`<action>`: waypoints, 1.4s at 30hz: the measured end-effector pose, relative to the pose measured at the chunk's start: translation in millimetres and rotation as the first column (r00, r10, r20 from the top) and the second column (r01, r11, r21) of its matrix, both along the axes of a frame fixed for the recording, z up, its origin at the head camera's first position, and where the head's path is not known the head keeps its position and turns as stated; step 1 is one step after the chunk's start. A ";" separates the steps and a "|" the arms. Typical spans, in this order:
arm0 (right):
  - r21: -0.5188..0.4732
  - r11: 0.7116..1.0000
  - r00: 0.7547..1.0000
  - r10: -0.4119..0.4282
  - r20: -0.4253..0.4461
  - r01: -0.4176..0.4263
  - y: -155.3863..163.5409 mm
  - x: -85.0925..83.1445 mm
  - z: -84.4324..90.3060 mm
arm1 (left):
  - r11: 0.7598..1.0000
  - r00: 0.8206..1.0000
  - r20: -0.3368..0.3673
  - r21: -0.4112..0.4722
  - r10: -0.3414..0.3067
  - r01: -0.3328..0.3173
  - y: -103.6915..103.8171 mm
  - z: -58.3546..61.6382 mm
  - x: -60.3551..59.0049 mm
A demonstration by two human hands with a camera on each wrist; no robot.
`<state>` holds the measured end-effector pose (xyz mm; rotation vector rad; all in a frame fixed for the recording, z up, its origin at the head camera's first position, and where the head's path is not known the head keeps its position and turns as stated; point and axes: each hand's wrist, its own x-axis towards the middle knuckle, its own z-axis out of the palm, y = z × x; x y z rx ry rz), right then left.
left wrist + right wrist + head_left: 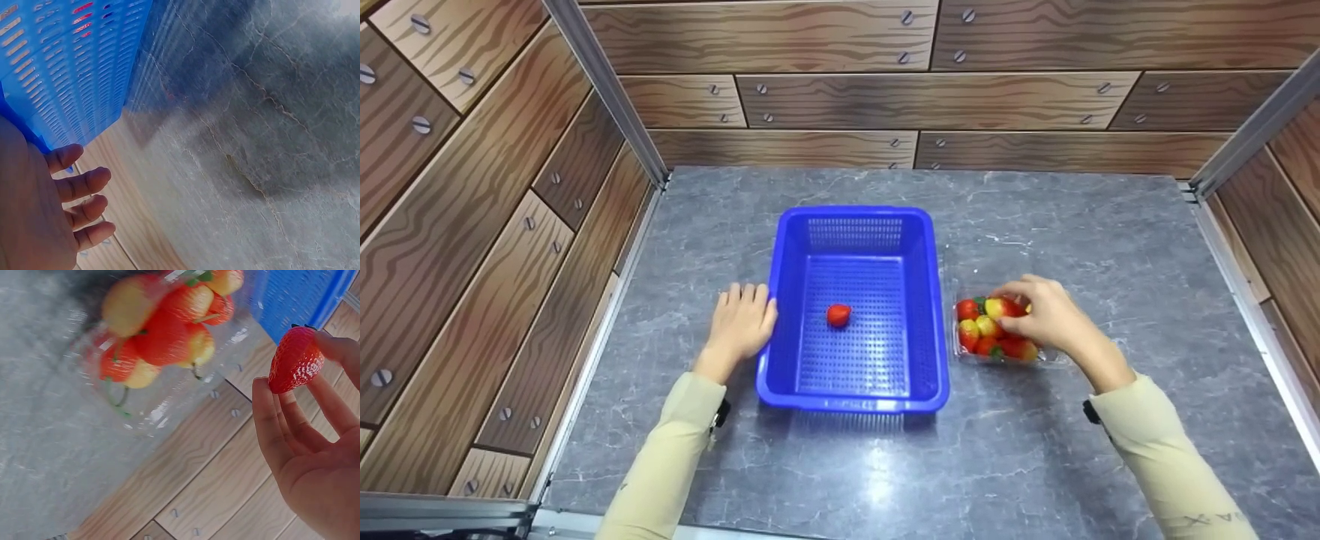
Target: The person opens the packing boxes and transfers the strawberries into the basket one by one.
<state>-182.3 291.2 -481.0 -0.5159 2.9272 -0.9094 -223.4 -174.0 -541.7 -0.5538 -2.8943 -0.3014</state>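
Note:
A blue perforated basket point(855, 225) stands mid-table with one red strawberry point(838, 315) on its floor. To its right a clear plastic tray point(964, 352) holds several red and yellow strawberries point(979, 330). My right hand point(1014, 313) is over that tray, pinching a red strawberry point(295, 360) between thumb and fingers point(270, 422); the tray of fruit point(163, 332) sits just beyond it. My left hand point(744, 300) lies flat on the table against the basket's left wall, its fingers point(84, 183) straight beside the blue mesh point(67, 62).
The grey marble-look tabletop point(1035, 225) is enclosed by wood-patterned panels point(930, 97) at the back and both sides, with metal rails point(607, 90) in the corners. Bare table surface lies behind the basket and along the front edge.

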 end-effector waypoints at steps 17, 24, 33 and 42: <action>-0.037 0.999 0.995 0.031 -0.095 -0.034 -30.0 -15.6 25.0 | 1.000 1.000 -0.005 0.005 0.001 -0.001 1.5 0.0 -1.1; -0.067 0.996 0.992 0.056 -0.109 -0.063 -53.2 -24.1 34.9 | 1.000 1.000 -0.006 0.009 0.009 -0.009 -0.3 -1.8 -1.6; -0.099 0.991 0.994 0.084 -0.074 -0.091 -84.5 -32.5 49.7 | 1.000 0.999 0.028 0.008 0.019 -0.019 0.3 -1.5 1.0; -0.118 0.983 0.986 0.131 -0.099 -0.142 -110.2 -39.7 52.9 | 1.000 1.000 0.021 0.012 0.015 -0.016 0.4 -2.0 0.4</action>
